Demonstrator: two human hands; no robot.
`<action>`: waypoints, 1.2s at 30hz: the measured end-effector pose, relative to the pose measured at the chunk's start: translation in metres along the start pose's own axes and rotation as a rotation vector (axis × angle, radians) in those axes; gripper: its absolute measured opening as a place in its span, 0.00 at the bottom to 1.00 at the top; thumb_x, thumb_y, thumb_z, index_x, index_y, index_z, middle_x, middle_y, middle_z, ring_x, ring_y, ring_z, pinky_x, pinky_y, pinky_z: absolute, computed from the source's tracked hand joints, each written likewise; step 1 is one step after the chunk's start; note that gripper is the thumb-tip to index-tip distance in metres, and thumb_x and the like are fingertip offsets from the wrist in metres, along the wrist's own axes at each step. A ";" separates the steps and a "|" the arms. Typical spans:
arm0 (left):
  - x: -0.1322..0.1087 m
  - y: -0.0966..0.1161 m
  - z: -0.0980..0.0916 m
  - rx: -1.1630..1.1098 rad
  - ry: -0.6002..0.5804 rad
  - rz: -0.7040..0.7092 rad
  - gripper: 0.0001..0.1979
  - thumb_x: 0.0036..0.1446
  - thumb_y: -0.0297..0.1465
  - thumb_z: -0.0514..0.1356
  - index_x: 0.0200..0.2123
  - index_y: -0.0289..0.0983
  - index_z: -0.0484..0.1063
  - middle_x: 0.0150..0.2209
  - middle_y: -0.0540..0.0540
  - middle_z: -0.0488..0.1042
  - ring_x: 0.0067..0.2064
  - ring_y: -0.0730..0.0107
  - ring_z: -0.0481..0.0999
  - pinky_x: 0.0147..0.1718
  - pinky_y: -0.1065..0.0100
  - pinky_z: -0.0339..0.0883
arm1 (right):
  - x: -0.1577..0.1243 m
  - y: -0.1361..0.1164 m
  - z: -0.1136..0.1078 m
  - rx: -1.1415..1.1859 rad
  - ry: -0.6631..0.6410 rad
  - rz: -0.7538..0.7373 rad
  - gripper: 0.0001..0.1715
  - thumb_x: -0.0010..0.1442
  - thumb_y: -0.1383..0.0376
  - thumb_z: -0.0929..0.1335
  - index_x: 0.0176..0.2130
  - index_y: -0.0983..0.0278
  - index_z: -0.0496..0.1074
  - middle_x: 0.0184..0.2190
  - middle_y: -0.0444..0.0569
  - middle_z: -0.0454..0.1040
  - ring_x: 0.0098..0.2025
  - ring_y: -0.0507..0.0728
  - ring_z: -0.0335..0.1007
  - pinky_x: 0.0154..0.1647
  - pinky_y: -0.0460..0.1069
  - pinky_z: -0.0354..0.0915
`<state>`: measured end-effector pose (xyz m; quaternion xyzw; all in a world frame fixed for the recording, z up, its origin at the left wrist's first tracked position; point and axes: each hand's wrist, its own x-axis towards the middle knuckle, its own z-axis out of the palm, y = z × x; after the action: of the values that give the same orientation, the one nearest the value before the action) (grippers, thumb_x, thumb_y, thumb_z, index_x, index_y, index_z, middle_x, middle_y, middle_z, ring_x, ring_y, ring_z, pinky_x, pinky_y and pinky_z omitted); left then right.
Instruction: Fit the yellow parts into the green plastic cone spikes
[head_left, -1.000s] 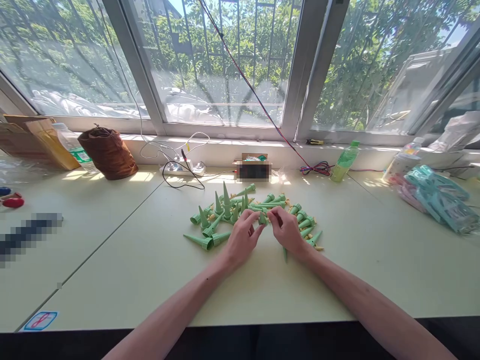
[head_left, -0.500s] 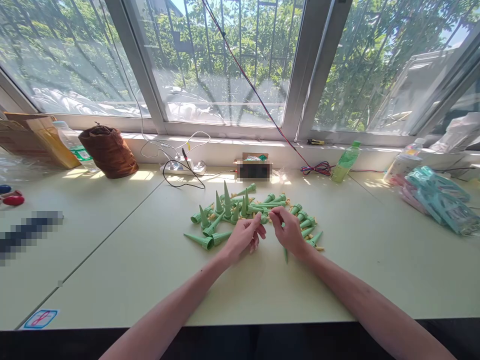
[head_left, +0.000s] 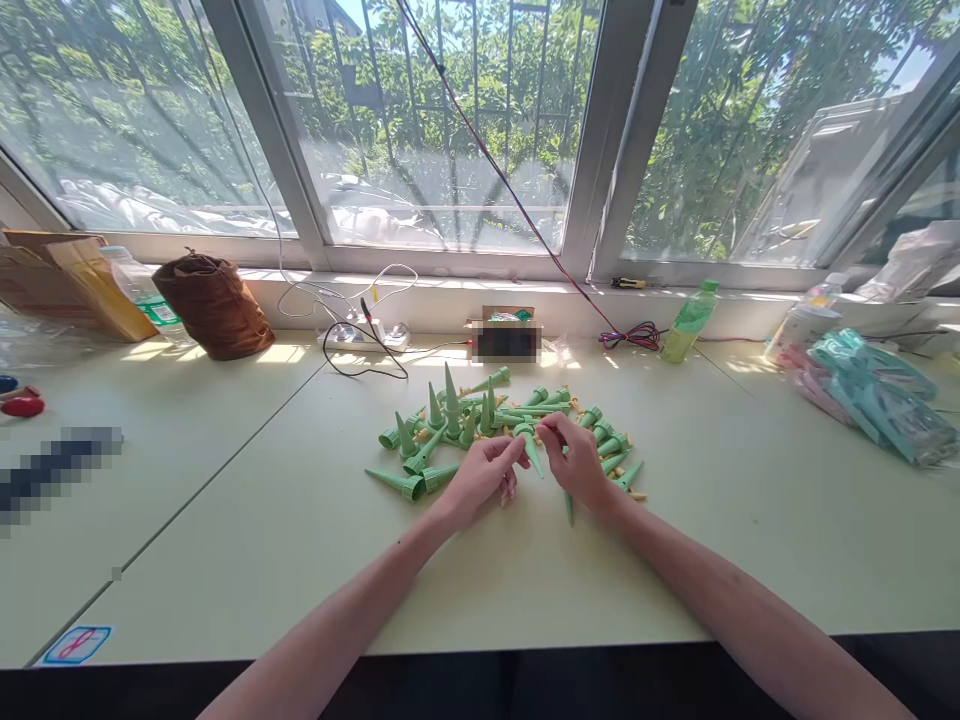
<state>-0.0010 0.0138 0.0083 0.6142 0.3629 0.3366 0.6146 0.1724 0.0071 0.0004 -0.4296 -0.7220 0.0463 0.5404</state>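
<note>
Between my two hands a green plastic spike points down toward the table's front edge. The fingertips of my left hand pinch its wide end. My right hand is closed, its fingertips pressed together right beside that wide end; what they grip is too small to make out. A pile of green spikes spreads behind and around both hands, some upright, others lying down. Small tan pieces stick out among the spikes on the right.
On the pale table stand a brown cloth bag and a clear bottle at the back left. A power strip, a small dark device and a green bottle line the window side. Teal plastic packages lie right.
The green spike in my left hand has turned, so its pointed end now shows toward me. My left hand has shifted slightly; my right hand stays nearly in place.
</note>
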 end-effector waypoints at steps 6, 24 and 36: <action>-0.003 0.004 0.000 0.145 0.057 0.103 0.21 0.59 0.49 0.57 0.28 0.37 0.65 0.15 0.54 0.62 0.17 0.75 0.63 0.17 0.73 0.58 | 0.000 0.000 -0.001 0.007 -0.026 0.027 0.13 0.68 0.63 0.61 0.31 0.62 0.63 0.21 0.40 0.62 0.21 0.50 0.54 0.23 0.45 0.54; -0.001 0.000 -0.006 0.547 0.224 0.530 0.09 0.60 0.38 0.61 0.38 0.38 0.72 0.34 0.48 0.67 0.26 0.77 0.64 0.24 0.73 0.61 | 0.000 -0.001 -0.002 0.030 -0.070 0.021 0.15 0.69 0.61 0.60 0.31 0.61 0.64 0.22 0.40 0.64 0.22 0.50 0.55 0.24 0.45 0.54; 0.000 -0.005 -0.010 0.723 0.266 0.645 0.12 0.64 0.38 0.56 0.45 0.41 0.75 0.38 0.45 0.71 0.24 0.78 0.63 0.26 0.71 0.64 | 0.000 -0.001 -0.002 0.044 -0.100 0.025 0.15 0.70 0.60 0.60 0.31 0.61 0.63 0.22 0.41 0.65 0.22 0.50 0.56 0.24 0.46 0.55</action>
<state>-0.0099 0.0188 0.0030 0.8205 0.3233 0.4376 0.1755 0.1736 0.0053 0.0023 -0.4237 -0.7415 0.0902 0.5124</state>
